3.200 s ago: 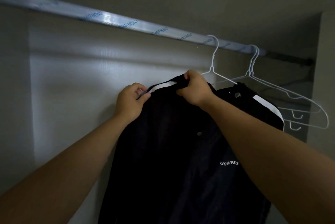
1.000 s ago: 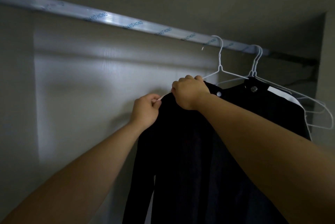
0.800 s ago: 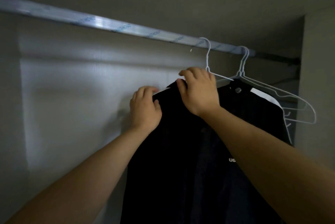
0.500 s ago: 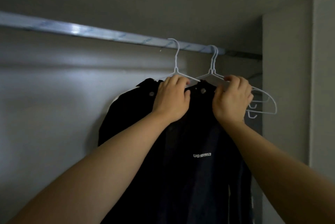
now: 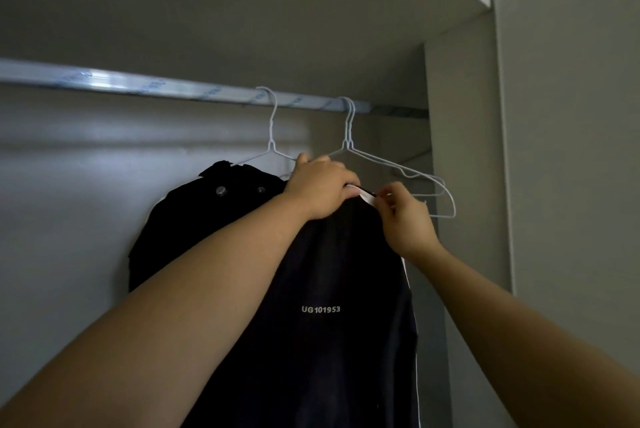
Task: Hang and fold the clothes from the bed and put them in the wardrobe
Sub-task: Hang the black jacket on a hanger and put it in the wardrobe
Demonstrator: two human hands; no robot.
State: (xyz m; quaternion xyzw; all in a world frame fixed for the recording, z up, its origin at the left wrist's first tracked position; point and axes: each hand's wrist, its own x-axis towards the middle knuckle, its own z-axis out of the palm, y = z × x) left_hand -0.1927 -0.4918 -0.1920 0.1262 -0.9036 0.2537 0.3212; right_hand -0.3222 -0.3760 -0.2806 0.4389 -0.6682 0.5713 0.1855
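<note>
Dim wardrobe walls are seen behind a silver rail, below which the fingers of the left hand are curled over the top of a black garment lettered UG101953, while its white edge is pinched by the right hand at 3 o'clock. Outward, a white wire hanger is hooked on the rail at 11 o'clock and 2 empty hangers at 2 o'clock. Hanging of this piece is judged nearly done, only straightening being left; since the bed is not shown, the remaining clothes cannot be counted.
</note>
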